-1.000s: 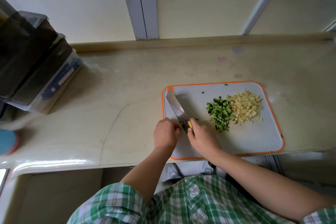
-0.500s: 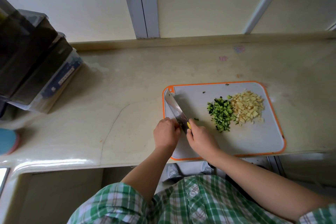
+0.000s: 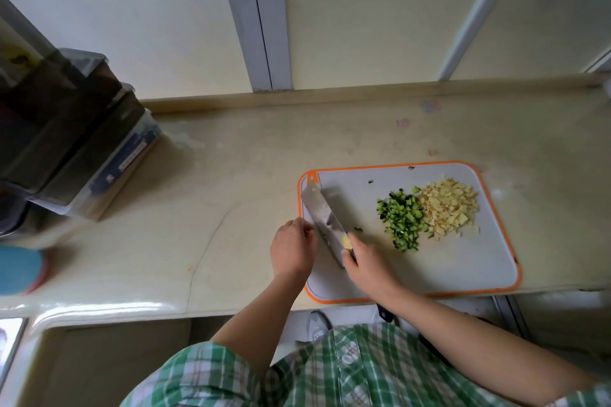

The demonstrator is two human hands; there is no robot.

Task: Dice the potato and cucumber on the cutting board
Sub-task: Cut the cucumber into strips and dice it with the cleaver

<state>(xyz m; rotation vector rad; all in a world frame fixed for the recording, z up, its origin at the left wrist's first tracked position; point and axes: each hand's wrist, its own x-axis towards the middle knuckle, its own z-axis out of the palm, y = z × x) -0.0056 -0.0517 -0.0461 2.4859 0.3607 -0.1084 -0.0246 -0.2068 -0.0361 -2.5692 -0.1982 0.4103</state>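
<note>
Dark containers (image 3: 76,142) (stacked) stand well left of the cutting board (image 3: 463,261).

A pale stone worktop (image 3: 231,175) runs below a cream wall (image 3: 132,26). At its left end stand stacked clear plastic boxes (image 3: 99,155) with dark contents; what they hold is hard to tell. A blue round thing (image 3: 18,269) with a pink rim sits at the left edge, near the front. A thin crack (image 3: 211,241) runs toward the front edge. Faint pink stains (image 3: 403,123) mark the back right. A grey bar (image 3: 261,16) rises up the wall.
</note>
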